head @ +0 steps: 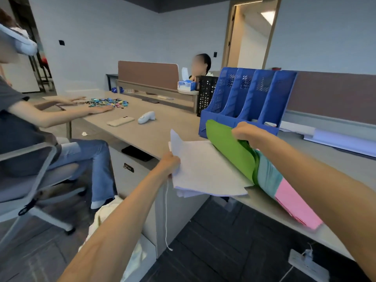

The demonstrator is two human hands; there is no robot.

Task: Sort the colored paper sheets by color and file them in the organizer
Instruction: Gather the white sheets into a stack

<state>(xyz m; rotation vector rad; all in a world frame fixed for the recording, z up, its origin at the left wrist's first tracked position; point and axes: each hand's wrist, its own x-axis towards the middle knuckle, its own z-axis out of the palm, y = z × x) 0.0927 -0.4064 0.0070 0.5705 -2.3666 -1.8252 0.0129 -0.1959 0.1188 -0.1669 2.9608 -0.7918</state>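
Your left hand [169, 163] pinches white sheets [203, 169] aside | right hand [244, 132] grips curled green sheets [230, 147], likely for the organizer [250, 94], upper centre.

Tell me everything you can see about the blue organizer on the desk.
The organizer is blue plastic, four upright slots side by side, with slanted side walls perforated near the top and a low front edge. It stands on the desk, a black basket just behind its left end. The green sheets held by the right hand curl up before its front; contact cannot be told.
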